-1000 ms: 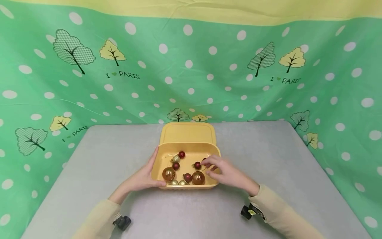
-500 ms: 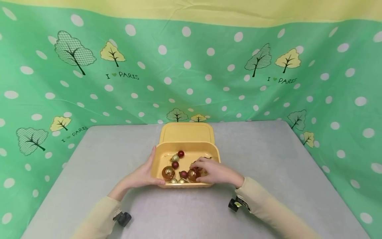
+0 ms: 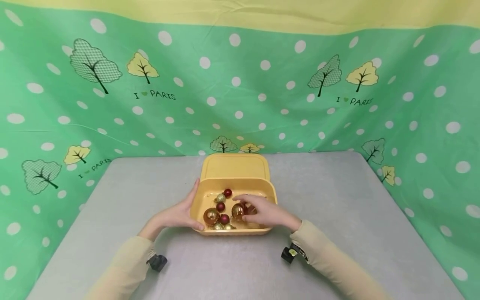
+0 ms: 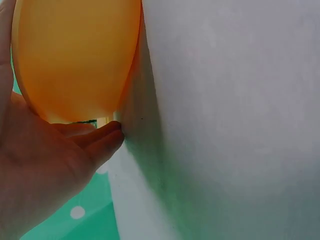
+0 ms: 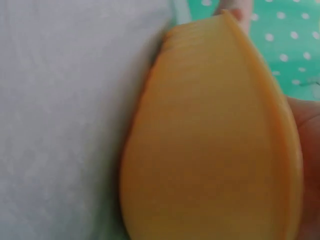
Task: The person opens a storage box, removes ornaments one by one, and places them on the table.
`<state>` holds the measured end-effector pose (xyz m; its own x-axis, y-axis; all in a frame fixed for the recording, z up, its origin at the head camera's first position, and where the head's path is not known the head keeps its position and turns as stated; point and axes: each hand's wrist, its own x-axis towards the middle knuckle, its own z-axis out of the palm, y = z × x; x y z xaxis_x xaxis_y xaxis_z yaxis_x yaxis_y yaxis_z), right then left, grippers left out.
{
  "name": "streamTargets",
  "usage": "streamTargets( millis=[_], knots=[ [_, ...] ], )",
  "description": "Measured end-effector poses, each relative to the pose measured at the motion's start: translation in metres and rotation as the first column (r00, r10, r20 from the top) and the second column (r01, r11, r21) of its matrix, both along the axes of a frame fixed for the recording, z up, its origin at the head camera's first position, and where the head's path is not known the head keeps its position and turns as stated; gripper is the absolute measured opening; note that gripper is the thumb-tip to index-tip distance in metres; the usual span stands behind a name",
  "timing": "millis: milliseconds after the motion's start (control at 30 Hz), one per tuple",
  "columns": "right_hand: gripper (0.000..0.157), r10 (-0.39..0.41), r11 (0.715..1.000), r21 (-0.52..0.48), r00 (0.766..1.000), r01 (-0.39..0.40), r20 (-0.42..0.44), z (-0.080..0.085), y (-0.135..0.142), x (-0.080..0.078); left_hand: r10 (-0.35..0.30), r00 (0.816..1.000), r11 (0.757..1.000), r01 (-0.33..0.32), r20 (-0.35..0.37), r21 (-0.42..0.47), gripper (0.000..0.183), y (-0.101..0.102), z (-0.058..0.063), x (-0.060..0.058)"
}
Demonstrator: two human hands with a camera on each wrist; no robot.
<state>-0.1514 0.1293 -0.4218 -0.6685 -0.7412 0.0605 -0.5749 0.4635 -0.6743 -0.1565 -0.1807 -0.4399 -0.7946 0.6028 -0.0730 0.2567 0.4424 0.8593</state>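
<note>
In the head view, a yellow plastic box [image 3: 233,232] sits on the table with Christmas balls inside. My left hand [image 3: 176,214] holds its left end, thumb at the front rim and fingers along the outer side wall; the left wrist view shows those fingers [image 4: 102,142] against the box. Over the right half of the box, my right hand [image 3: 264,210] reaches in with thumb and fingers spread about a large gold ball [image 3: 238,211]. Another large gold ball [image 3: 211,216] lies to the left. Small dark red balls [image 3: 224,219] and glittery gold balls [image 3: 220,198] lie around them. My right hand partly hides others.
Behind the box lies its yellow lid [image 3: 235,166]. Both stand on a grey table [image 3: 318,183]. A green dotted cloth [image 3: 240,91] hangs behind and at the sides. Small black wrist cameras [image 3: 157,263] sit at both wrists.
My right hand has moved left over the box, and the large gold ball near it has shifted left and back. A small red ball has shifted left too. My left hand stays at the box.
</note>
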Motion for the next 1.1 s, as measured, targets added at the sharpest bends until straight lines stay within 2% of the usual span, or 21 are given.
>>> streamTargets(
  millis=[100,167,300,467,600,667,867,967,1100],
  knots=[
    [0.054,-0.036,0.985,-0.165,0.995,0.051,0.090,0.002,0.006,-0.002,-0.005,1.000,1.000,0.005,-0.004,0.003,0.147,-0.001,-0.003,-0.001],
    [0.051,-0.042,0.960,-0.269,0.987,0.083,0.154,0.003,0.010,-0.003,-0.007,1.000,1.000,0.007,-0.007,0.006,0.148,-0.001,-0.005,0.000],
    [0.050,-0.051,0.905,-0.400,0.971,0.144,0.233,0.004,0.018,-0.004,-0.003,1.000,1.000,0.003,-0.013,0.001,0.148,0.000,-0.008,0.000],
    [0.052,-0.105,0.837,-0.482,0.940,0.261,0.326,0.012,0.030,-0.004,0.004,1.000,1.000,-0.004,-0.015,-0.005,0.149,0.000,-0.008,-0.002],
    [0.047,-0.192,0.789,-0.506,0.921,0.350,0.338,0.015,0.042,-0.008,0.007,1.000,1.000,-0.007,-0.022,-0.002,0.151,0.000,-0.007,-0.005],
    [0.047,-0.230,0.774,-0.510,0.918,0.375,0.324,0.015,0.050,-0.011,0.010,1.000,1.000,-0.010,-0.025,-0.001,0.151,0.002,-0.006,-0.007],
    [0.053,-0.308,0.762,-0.482,0.897,0.432,0.317,0.006,0.077,-0.017,0.008,1.000,1.000,-0.009,-0.023,-0.023,0.150,0.003,-0.005,-0.008],
    [0.048,-0.340,0.771,-0.459,0.895,0.442,0.290,0.002,0.089,-0.020,0.012,1.000,1.000,-0.012,-0.018,-0.028,0.149,0.001,-0.005,-0.007],
    [0.044,-0.354,0.794,-0.435,0.904,0.426,0.240,-0.001,0.102,-0.024,0.012,1.000,0.999,-0.013,-0.018,-0.035,0.148,0.000,-0.005,-0.006]
  ],
)
